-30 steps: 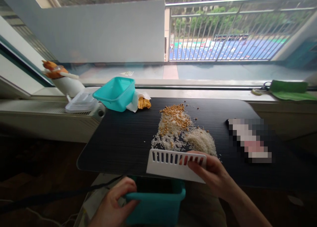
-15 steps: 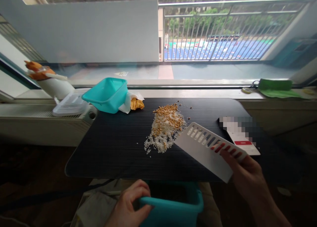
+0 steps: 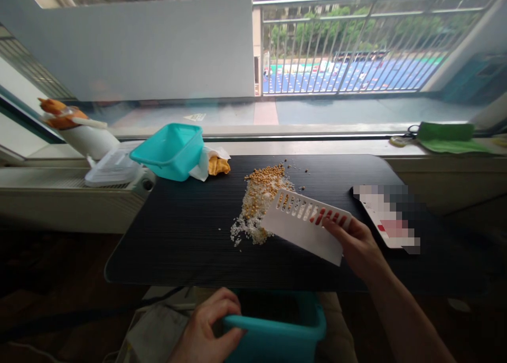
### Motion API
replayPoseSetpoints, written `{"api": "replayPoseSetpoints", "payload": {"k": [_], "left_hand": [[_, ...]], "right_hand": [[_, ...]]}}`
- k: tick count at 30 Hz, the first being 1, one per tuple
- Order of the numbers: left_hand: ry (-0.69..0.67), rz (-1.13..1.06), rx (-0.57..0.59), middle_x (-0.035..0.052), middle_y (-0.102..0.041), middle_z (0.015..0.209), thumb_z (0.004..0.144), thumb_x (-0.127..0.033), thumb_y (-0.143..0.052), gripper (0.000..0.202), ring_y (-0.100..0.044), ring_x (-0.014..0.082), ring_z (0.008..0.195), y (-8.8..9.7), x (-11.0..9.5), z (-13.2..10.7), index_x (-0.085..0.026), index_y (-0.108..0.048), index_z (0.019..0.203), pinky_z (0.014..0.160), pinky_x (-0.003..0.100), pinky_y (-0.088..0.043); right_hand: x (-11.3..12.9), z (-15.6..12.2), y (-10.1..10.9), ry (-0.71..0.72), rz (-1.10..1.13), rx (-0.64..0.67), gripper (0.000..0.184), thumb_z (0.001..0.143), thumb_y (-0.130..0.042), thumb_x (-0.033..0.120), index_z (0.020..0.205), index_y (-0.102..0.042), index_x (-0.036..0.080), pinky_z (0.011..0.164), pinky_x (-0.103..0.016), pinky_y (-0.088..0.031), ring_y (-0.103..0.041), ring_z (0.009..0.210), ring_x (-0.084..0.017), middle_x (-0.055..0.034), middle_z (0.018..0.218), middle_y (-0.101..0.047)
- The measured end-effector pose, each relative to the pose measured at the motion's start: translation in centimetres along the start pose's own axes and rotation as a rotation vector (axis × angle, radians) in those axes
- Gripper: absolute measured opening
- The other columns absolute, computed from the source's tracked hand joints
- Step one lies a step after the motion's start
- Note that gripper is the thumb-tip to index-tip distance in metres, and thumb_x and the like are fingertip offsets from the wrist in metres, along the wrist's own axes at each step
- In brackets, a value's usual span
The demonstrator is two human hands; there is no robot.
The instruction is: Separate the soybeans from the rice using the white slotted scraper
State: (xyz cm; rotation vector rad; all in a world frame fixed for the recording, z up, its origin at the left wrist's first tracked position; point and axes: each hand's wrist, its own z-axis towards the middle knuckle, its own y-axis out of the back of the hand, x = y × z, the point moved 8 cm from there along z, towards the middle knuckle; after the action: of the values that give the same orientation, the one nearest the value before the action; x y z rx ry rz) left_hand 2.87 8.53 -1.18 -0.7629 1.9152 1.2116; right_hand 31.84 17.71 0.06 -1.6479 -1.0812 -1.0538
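Note:
My right hand (image 3: 360, 244) grips the right end of a white slotted plastic piece (image 3: 304, 233), thumb over its slots. The piece tilts over the right side of a pile of yellow beans (image 3: 266, 176) and white grains (image 3: 244, 228); I cannot tell whether it touches them. The beans lie mostly toward the far side of the heap, with a few scattered at its right. Below the table's front edge, my left hand (image 3: 216, 326) is closed around the rim of a teal bin (image 3: 277, 328), whose inside is dark.
The pile lies on a dark table (image 3: 170, 241). At its back left stand a teal basin (image 3: 170, 152) and a crumpled orange-yellow cloth (image 3: 218, 165) with white paper. A phone (image 3: 380, 215), partly blurred out, lies at the right. A green cloth (image 3: 447, 137) rests on the sill.
My right hand has moved left and slightly away from me, carrying the white slotted piece over the pile's right part. My left hand stays on the bin's rim.

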Motion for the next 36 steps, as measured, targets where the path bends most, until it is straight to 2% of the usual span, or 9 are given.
{"api": "replayPoseSetpoints", "payload": {"k": [12,25,31,36], "left_hand": [[0.007,-0.029,-0.025,0.0013,-0.066,0.083,0.070,-0.006,-0.060,0.016,-0.069,0.0180,0.080,0.1,-0.1,-0.2,-0.019,-0.069,0.066,0.071,0.019,-0.049],[-0.003,0.014,-0.041,0.0005,-0.067,0.080,0.068,-0.006,-0.061,0.016,-0.070,0.0172,0.078,0.2,-0.3,-0.1,-0.019,-0.069,0.064,0.070,0.017,-0.049],[-0.010,0.000,-0.047,0.0015,-0.067,0.082,0.071,-0.010,-0.063,0.012,-0.070,0.0175,0.079,0.2,-0.3,-0.1,-0.018,-0.070,0.066,0.070,0.017,-0.050],[-0.028,0.000,-0.052,0.0018,-0.067,0.080,0.070,-0.009,-0.062,0.012,-0.069,0.0174,0.077,0.3,-0.5,-0.1,-0.018,-0.069,0.064,0.069,0.017,-0.050]], "right_hand": [[-0.3,-0.5,0.7,-0.018,-0.014,0.035,0.028,0.066,-0.086,0.040,0.086,-0.080,0.021,0.062,-0.024,-0.058,-0.074,0.067,-0.019,-0.0045,0.079,-0.081],[-0.4,-1.3,0.6,-0.040,-0.005,0.044,0.026,0.065,-0.086,0.040,0.085,-0.080,0.024,0.061,-0.021,-0.056,-0.073,0.066,-0.016,-0.0024,0.078,-0.081],[-0.1,-2.7,1.4,-0.082,0.006,-0.030,0.027,0.062,-0.088,0.041,0.081,-0.080,0.024,0.057,-0.018,-0.055,-0.072,0.061,-0.014,-0.0011,0.075,-0.080],[0.2,-3.9,2.3,-0.096,-0.003,-0.050,0.030,0.061,-0.088,0.042,0.083,-0.080,0.024,0.061,-0.019,-0.056,-0.073,0.064,-0.015,-0.0013,0.077,-0.081]]}}
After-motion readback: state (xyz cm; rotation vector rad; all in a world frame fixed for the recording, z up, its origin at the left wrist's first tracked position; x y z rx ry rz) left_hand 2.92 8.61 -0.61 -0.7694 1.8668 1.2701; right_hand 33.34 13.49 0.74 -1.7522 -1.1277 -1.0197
